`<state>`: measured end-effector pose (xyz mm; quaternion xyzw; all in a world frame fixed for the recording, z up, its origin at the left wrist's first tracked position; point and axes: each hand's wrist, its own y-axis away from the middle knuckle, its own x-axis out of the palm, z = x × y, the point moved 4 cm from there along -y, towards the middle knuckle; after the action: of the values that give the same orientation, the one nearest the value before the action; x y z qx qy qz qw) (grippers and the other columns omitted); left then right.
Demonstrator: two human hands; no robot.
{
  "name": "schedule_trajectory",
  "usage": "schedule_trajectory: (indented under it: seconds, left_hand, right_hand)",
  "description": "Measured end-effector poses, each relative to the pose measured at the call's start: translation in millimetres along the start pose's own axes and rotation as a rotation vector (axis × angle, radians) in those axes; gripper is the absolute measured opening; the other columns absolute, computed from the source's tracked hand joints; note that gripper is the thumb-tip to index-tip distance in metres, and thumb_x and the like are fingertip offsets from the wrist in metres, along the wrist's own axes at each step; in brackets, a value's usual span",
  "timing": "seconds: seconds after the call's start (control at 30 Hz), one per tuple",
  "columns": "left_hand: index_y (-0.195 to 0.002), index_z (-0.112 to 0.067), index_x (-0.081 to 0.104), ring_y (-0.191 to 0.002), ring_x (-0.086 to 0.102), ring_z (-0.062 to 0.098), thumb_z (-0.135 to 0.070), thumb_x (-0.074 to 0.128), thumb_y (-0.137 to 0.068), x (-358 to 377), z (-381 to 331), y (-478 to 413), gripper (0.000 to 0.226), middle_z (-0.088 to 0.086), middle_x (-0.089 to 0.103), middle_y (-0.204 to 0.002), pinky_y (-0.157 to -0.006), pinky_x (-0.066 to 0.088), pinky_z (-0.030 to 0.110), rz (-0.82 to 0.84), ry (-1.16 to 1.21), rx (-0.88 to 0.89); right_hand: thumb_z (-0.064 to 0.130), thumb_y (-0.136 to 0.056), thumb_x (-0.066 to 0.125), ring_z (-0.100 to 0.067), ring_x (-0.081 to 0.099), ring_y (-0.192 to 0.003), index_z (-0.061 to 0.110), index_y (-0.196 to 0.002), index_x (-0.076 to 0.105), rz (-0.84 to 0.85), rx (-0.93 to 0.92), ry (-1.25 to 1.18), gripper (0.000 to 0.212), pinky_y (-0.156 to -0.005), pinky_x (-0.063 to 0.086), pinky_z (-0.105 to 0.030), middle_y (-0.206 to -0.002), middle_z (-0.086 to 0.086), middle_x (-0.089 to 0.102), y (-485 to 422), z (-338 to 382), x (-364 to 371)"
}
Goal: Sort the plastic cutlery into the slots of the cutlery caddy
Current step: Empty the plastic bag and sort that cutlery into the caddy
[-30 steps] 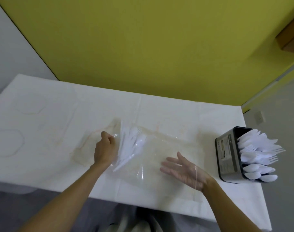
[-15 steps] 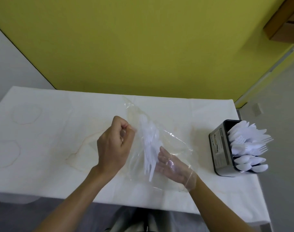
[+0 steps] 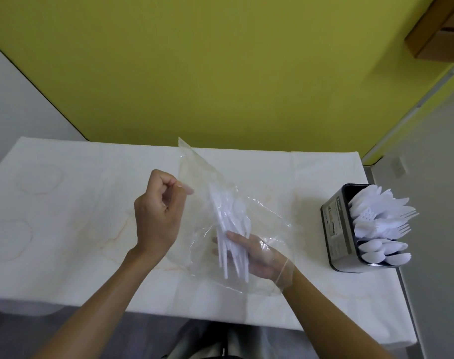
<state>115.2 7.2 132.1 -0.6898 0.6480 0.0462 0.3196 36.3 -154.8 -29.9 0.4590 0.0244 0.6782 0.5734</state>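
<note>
Plastic bag (image 3: 268, 218): clear, above the table (image 3: 65, 203), cutlery (image 3: 227, 221) inside.
Left hand (image 3: 156, 218): I see it pinching the bag.
Right hand (image 3: 258, 255): inside, gripping cutlery.
Caddy (image 3: 334, 226): table's right edge.

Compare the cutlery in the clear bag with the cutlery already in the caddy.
The bagged cutlery is one loose bundle inside the clear plastic bag, gripped by the right hand; the caddy cutlery stands untouched in the cutlery caddy on the table. The bagged cutlery points handles toward the person; the caddy cutlery shows heads up, forks and spoons in separate slots. Both are white plastic.
</note>
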Motion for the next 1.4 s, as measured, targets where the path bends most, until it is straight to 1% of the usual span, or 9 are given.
schedule_trajectory:
  seconds: [0.17,0.27,0.47,0.57,0.87,1.1,1.23,1.33,1.4]
  left_hand:
    - [-0.098,-0.017,0.051,-0.096,0.055,0.024,-0.020,0.050,-0.094,1.7,41.8,2.6,0.005,-0.002,0.067,-0.103,-0.077,0.045,0.036,-0.014,-0.217,-0.127]
    - [-0.137,-0.006,0.039,-0.133,0.030,0.034,-0.020,0.053,-0.093,13.3,71.3,19.0,0.048,0.013,0.039,-0.146,-0.105,0.031,0.048,0.014,-0.544,-0.232]
    - [-0.152,-0.032,-0.009,-0.144,-0.028,0.024,-0.045,0.016,-0.102,87.0,99.8,91.5,0.057,-0.004,-0.029,-0.157,-0.117,-0.009,0.054,0.799,-0.603,-0.272]
    - [-0.147,-0.042,-0.021,-0.139,-0.039,0.023,-0.058,0.010,-0.097,103.2,118.0,112.0,0.061,-0.008,-0.037,-0.153,-0.113,-0.016,0.060,0.963,-0.579,-0.405]
    - [-0.145,-0.036,-0.027,-0.142,-0.031,0.031,-0.078,0.011,-0.083,68.4,196.0,79.8,0.083,-0.003,-0.035,-0.154,-0.111,-0.009,0.064,0.709,-0.757,-0.604]
    - [-0.152,-0.027,-0.009,-0.145,-0.020,0.036,-0.066,0.027,-0.090,-29.4,271.4,24.8,0.082,0.006,-0.020,-0.160,-0.112,-0.003,0.067,0.490,-0.935,-0.721]
    - [-0.154,-0.015,0.010,-0.146,-0.012,0.041,-0.022,0.037,-0.100,-6.0,244.1,9.2,0.061,0.011,-0.008,-0.162,-0.114,0.003,0.066,0.358,-0.851,-0.542]
    - [-0.153,-0.028,0.014,-0.148,-0.009,0.034,-0.030,0.037,-0.101,39.9,200.2,23.4,0.057,0.005,-0.001,-0.163,-0.115,0.001,0.060,0.469,-0.725,-0.253]
    - [-0.151,-0.035,0.012,-0.149,-0.011,0.027,-0.041,0.032,-0.101,63.0,187.8,44.3,0.055,0.000,-0.003,-0.163,-0.116,-0.004,0.055,0.597,-0.744,-0.080]
  right_hand:
    - [0.011,-0.090,0.067,-0.021,0.064,-0.072,0.000,-0.110,0.061,-0.035,0.021,-0.039,0.023,-0.072,0.056,-0.035,-0.086,-0.010,0.066,-1.6,-5.1,-10.0]
    - [0.010,-0.089,0.068,-0.025,0.063,-0.070,-0.006,-0.111,0.057,-0.081,0.065,-0.006,0.028,-0.064,0.055,-0.037,-0.084,-0.012,0.063,-3.7,-5.7,-18.5]
    - [0.009,-0.090,0.067,-0.018,0.064,-0.057,-0.006,-0.119,0.055,-0.314,0.147,0.396,0.035,-0.048,0.051,-0.028,-0.081,-0.011,0.070,-1.1,-0.2,-32.9]
    - [0.008,-0.090,0.066,-0.020,0.062,-0.058,-0.005,-0.110,0.058,-0.277,0.232,0.461,0.025,-0.048,0.052,-0.029,-0.080,-0.012,0.068,18.2,9.3,-37.1]
    - [0.012,-0.090,0.066,-0.022,0.066,-0.076,0.002,-0.116,0.054,-0.336,0.155,0.560,0.030,-0.071,0.057,-0.032,-0.098,-0.017,0.069,68.3,17.4,-65.7]
    - [-0.004,-0.085,0.066,-0.025,0.064,-0.082,-0.002,-0.127,0.055,-0.548,-0.042,0.418,0.043,-0.064,0.056,-0.029,-0.096,-0.018,0.065,10.6,6.5,-52.1]
    - [0.007,-0.076,0.068,-0.023,0.061,-0.094,0.010,-0.124,0.051,-0.688,-0.036,0.538,0.051,-0.071,0.057,-0.034,-0.109,-0.009,0.061,-11.2,-2.0,-37.6]
    - [0.011,-0.078,0.071,-0.017,0.054,-0.081,0.009,-0.106,0.047,-0.860,-0.019,0.630,0.037,-0.061,0.049,-0.026,-0.097,-0.004,0.053,-17.9,-4.7,-34.5]
    - [0.020,-0.069,0.077,-0.024,0.059,-0.092,0.009,-0.107,0.049,-0.909,-0.038,0.711,0.048,-0.072,0.056,-0.038,-0.104,-0.007,0.056,-19.5,-4.0,-32.4]
